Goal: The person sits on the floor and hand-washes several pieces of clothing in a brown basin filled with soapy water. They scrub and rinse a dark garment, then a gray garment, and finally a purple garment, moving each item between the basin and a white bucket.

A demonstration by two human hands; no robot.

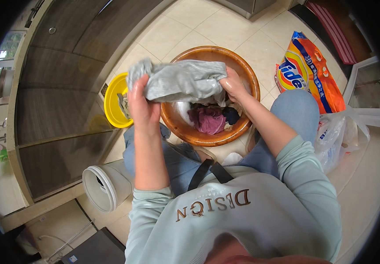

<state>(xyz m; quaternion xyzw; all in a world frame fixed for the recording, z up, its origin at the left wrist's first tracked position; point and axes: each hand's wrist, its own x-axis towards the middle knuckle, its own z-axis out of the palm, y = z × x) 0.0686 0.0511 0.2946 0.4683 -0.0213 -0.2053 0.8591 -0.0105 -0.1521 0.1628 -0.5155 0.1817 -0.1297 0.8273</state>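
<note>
A wet light-grey cloth garment is stretched between my two hands above a round brown basin. My left hand grips its left end, thumb on top. At the other end, my right hand has its fingers closed around the fabric. Down in the basin lie a mauve cloth, a dark cloth and white suds. The held garment hides the middle of the basin.
Left of the basin stands a yellow basin with cloth inside. A white bucket lies on its side near my left leg. An orange Tide detergent bag and a clear plastic bag are at the right. Dark cabinets line the left.
</note>
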